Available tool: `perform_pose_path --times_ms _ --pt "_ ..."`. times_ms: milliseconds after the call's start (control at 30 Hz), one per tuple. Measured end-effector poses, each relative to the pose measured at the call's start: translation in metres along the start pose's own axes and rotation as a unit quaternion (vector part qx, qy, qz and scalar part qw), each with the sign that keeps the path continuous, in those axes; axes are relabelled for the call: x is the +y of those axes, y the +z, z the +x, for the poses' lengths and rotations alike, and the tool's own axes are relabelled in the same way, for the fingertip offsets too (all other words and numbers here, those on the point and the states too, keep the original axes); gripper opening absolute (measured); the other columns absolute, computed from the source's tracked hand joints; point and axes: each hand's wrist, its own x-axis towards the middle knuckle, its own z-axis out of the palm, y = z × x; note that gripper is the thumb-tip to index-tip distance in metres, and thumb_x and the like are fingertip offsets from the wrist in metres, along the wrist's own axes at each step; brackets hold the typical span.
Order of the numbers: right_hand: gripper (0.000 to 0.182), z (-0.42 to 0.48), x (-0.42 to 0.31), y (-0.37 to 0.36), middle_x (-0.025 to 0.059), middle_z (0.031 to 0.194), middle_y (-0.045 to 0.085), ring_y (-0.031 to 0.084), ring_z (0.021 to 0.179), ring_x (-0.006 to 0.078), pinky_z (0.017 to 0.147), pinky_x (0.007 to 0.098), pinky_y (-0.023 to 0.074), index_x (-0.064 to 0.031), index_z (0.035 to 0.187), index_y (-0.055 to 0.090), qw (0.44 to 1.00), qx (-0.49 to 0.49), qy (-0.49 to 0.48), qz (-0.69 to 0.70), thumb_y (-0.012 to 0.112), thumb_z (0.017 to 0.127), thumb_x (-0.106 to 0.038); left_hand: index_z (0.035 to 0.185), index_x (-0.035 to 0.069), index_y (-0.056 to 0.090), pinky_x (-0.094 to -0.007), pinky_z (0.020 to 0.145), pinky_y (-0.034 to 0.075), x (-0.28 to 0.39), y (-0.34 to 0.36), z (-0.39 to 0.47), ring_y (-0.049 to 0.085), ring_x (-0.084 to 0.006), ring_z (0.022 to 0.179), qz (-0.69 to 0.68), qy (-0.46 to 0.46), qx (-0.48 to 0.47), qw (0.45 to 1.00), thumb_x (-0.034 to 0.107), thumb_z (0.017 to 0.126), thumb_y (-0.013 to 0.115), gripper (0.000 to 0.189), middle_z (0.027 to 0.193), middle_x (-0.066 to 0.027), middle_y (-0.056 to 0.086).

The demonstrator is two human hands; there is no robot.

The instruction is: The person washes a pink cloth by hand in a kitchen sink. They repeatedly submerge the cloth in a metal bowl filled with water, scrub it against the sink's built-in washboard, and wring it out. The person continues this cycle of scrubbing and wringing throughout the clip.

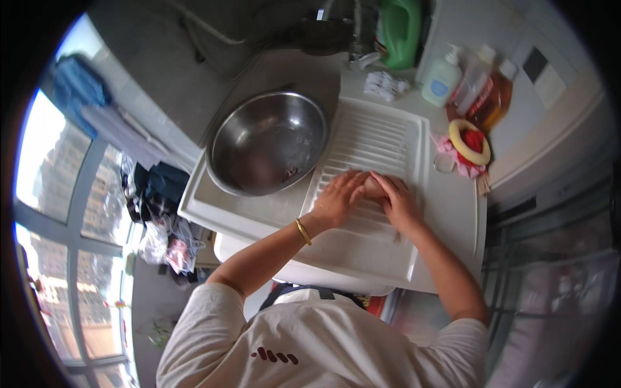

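Observation:
Both hands are together on a white ribbed washboard (366,138) set in the sink unit. My left hand (337,196), with a gold bangle on its wrist, bends over the near left side of a pale pinkish item (373,188). From the other side my right hand (399,200) presses against the same item, its fingers meeting the left ones. The item lies mostly beneath the hands, so what it is cannot be told. Left of the washboard stands a stainless steel basin (269,143) with some water and a small dark thing in it.
Behind the washboard lie a crumpled white cloth (385,86) and a green jug (400,34). Pump bottle (441,77) and amber bottle (490,99) stand at the back right, near a yellow ring (469,142) on pink and red cloth. Bags hang at the left by the window.

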Motion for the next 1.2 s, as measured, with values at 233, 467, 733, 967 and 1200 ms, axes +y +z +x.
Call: perform_pose_path --times_ms 233,467,733,967,1200 --pt "0.045 0.027 -0.086 -0.003 0.0098 0.130 0.048 0.050 0.121 0.0222 0.104 0.0342 0.0411 -0.0032 0.128 0.058 0.975 0.115 -0.003 0.193 0.071 0.085 -0.002 0.126 0.012 0.052 -0.0405 0.098 0.045 0.058 -0.036 0.012 0.058 -0.0227 0.113 -0.825 -0.185 0.019 0.534 0.048 0.101 0.043 0.044 0.120 -0.0089 0.059" --pt "0.040 0.147 -0.136 0.049 0.0114 0.129 0.044 0.043 0.125 0.0252 0.105 0.0392 0.0370 -0.0094 0.121 0.066 0.972 0.186 0.031 0.139 0.075 0.084 -0.021 0.122 0.011 0.050 -0.0336 0.083 0.051 0.007 -0.079 0.036 0.059 -0.0172 0.099 -0.840 -0.080 0.228 0.486 0.017 0.098 0.049 0.025 0.110 -0.0040 0.059" --pt "0.050 0.161 -0.207 0.140 0.0212 0.153 0.032 0.030 0.143 0.0320 0.114 0.0399 0.0277 -0.0078 0.134 0.058 0.989 0.079 0.024 0.122 0.069 0.091 -0.030 0.129 0.011 0.044 -0.0317 0.072 0.054 -0.100 -0.133 0.021 0.060 -0.0161 0.087 -0.871 -0.076 0.186 0.448 0.026 0.098 0.054 0.036 0.097 -0.0043 0.060" --pt "0.041 0.187 -0.152 0.172 0.0161 0.153 0.033 0.036 0.139 0.0293 0.109 0.0395 0.0369 -0.0055 0.128 0.062 0.973 0.104 0.012 0.206 0.069 0.091 -0.022 0.114 0.010 0.052 -0.0337 0.071 0.054 -0.117 -0.125 0.022 0.059 -0.0151 0.080 -0.903 -0.057 0.225 0.361 0.030 0.100 0.054 0.025 0.094 -0.0044 0.059" --pt "0.039 0.176 -0.144 0.181 0.0071 0.087 0.063 0.061 0.101 0.0213 0.103 0.0363 0.0436 -0.0012 0.076 0.061 0.930 0.125 0.095 0.332 0.059 0.098 -0.033 0.089 0.004 0.048 -0.0350 0.065 0.052 -0.117 -0.118 0.023 0.054 -0.0207 0.068 -0.916 -0.226 0.271 0.192 0.023 0.099 0.045 0.021 0.082 -0.0086 0.055"
